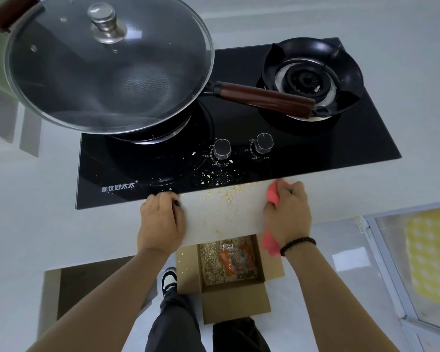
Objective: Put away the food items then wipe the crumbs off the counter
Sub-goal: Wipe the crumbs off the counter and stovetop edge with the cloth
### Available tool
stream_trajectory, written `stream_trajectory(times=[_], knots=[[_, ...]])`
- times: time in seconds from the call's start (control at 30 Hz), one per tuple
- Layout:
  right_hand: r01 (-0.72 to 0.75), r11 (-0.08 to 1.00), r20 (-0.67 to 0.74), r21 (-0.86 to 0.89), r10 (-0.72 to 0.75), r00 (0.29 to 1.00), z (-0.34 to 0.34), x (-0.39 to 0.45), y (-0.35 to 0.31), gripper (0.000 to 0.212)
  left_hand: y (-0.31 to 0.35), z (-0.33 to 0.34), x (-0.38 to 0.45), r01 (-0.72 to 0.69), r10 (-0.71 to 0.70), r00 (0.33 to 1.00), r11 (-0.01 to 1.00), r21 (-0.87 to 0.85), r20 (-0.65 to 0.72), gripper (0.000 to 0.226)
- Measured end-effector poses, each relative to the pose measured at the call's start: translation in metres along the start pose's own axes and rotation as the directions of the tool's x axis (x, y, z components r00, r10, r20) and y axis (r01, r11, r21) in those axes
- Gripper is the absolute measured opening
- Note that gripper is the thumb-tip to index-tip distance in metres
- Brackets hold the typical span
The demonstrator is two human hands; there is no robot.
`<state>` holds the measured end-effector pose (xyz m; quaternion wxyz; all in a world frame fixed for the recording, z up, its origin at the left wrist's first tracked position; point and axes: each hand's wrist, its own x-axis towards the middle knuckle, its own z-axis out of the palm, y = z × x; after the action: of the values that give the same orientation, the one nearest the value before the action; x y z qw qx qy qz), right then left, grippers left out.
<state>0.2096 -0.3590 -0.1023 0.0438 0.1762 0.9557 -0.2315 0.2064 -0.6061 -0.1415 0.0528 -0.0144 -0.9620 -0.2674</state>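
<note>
I hold a flat white board (224, 217) at the counter's front edge, and it juts out over an open cardboard box (236, 298) on the floor. My left hand (160, 222) grips the board's left edge. My right hand (287, 214) grips its right edge together with a pink-red cloth (273, 193). Pale crumbs (226, 194) lie on the far part of the board, and more crumbs (214, 175) dot the black glass hob (315, 148) just behind it. In the box lie spilled crumbs and an orange food packet (235, 260).
A large wok with a glass lid (107, 64) sits on the left burner, its brown handle (262, 99) reaching toward the bare right burner (308, 77). Two knobs (222, 149) stand near the hob's front. Grey counter (36, 199) surrounds the hob. A glass door (417, 262) is low right.
</note>
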Motion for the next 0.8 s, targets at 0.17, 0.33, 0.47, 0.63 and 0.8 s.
stream_trajectory(times=[0.17,0.33,0.47,0.63,0.8], knots=[[0.301,0.953,0.085,-0.04,-0.297,0.951,0.02,-0.018,-0.028,0.044,0.002,-0.001,0.0,0.009,-0.009,1.0,1.0,0.002,0.008,0.017],[0.283,0.959,0.02,0.02,-0.283,0.959,0.011,-0.02,-0.018,0.049,0.0,0.0,-0.001,0.008,-0.008,1.0,1.0,0.009,0.002,0.015],[0.062,0.998,-0.01,-0.025,-0.063,0.998,0.009,-0.007,-0.013,0.041,-0.001,0.001,-0.001,-0.004,0.004,1.0,1.0,0.014,0.006,0.017],[0.356,0.934,0.102,0.008,-0.355,0.929,0.023,-0.022,-0.031,0.049,0.0,0.0,-0.002,0.01,-0.01,1.0,1.0,0.001,0.009,0.017],[0.113,0.993,-0.004,0.04,-0.113,0.994,0.006,-0.011,-0.012,0.047,0.0,0.0,0.0,0.009,-0.009,1.0,1.0,0.006,0.006,0.015]])
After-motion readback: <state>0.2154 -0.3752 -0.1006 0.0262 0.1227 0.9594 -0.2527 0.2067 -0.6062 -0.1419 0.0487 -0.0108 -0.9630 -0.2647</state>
